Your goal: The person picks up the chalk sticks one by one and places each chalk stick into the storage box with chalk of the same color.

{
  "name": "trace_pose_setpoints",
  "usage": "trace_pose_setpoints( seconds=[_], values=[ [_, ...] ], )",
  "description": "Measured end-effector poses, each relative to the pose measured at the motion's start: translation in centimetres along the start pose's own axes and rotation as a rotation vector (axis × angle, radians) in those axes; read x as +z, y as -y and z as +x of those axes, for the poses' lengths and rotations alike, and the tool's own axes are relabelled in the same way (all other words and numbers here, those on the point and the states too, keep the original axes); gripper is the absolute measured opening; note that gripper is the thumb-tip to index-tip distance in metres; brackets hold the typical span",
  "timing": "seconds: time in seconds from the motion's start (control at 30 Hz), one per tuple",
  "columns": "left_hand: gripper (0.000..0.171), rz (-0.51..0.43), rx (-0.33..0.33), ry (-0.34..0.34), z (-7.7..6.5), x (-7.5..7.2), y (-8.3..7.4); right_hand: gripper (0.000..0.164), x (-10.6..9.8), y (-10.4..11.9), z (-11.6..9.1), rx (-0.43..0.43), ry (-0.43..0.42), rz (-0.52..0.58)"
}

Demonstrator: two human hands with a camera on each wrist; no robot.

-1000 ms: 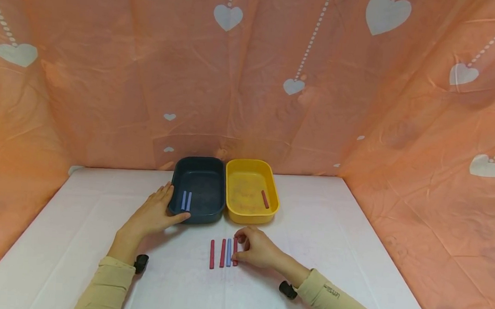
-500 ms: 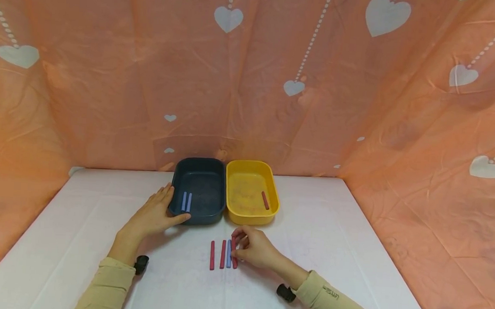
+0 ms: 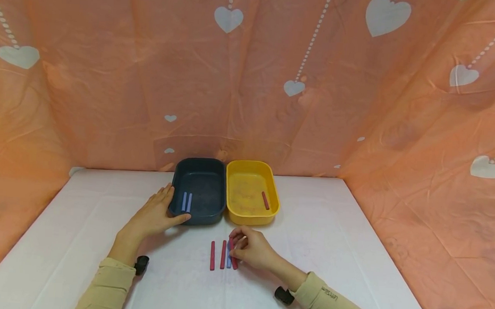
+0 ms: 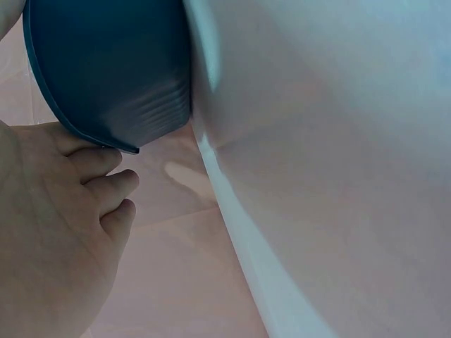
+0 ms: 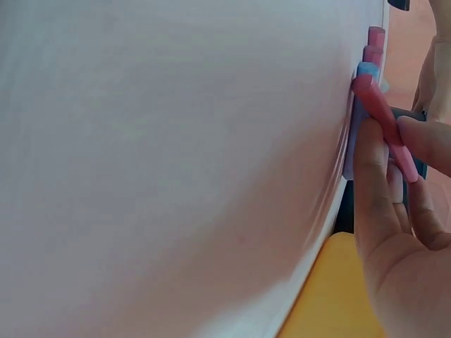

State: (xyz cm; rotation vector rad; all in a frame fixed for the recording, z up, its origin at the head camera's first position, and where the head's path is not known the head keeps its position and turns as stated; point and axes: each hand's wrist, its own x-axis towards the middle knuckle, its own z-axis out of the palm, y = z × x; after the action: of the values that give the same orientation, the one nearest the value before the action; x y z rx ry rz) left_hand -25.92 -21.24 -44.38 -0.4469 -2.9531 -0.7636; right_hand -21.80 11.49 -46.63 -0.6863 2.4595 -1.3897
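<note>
My right hand (image 3: 256, 252) pinches a red chalk stick (image 5: 380, 105) between thumb and fingers; in the right wrist view the stick is tilted, its near end raised among the fingertips. Just left of it a blue chalk stick (image 3: 229, 263) lies on the white cloth, partly covered by the held one in the head view. Two more red chalk sticks, one (image 3: 223, 254) close by and another (image 3: 213, 255) farther left, lie parallel. My left hand (image 3: 152, 212) rests against the dark blue tray (image 3: 207, 192), fingers along its left side and thumb at the front corner.
Two blue chalk sticks (image 3: 187, 202) lie inside the dark blue tray. A yellow tray (image 3: 245, 187) stands right beside it, with one red chalk stick (image 3: 265, 200) in it. Behind the trays, an orange curtain (image 3: 250, 102) with hearts closes off the table.
The red chalk stick in my right hand has tipped, its far end shifting left over the blue one, and the hand has moved slightly left. The left hand has stayed at the tray.
</note>
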Motion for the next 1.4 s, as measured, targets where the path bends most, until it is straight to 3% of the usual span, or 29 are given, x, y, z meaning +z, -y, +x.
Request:
trace_pose_setpoints(
  seconds=[0.73,0.9,1.2,1.4],
  values=[
    [0.115,0.004,-0.012,0.015,0.1,0.0,0.1,0.031,-1.0,1.2,0.7,-0.020,-0.087,0.113],
    [0.115,0.004,-0.011,0.018,0.1,0.1,0.1,0.032,-1.6,1.4,1.2,-0.028,-0.138,0.125],
    [0.115,-0.001,-0.011,0.018,0.0,0.1,0.0,0.034,-2.7,1.4,2.6,-0.130,-0.266,0.162],
    [0.114,0.002,-0.011,0.006,0.0,0.0,-0.1,0.034,-3.2,1.4,3.9,-0.130,-0.347,0.194]
  ],
)
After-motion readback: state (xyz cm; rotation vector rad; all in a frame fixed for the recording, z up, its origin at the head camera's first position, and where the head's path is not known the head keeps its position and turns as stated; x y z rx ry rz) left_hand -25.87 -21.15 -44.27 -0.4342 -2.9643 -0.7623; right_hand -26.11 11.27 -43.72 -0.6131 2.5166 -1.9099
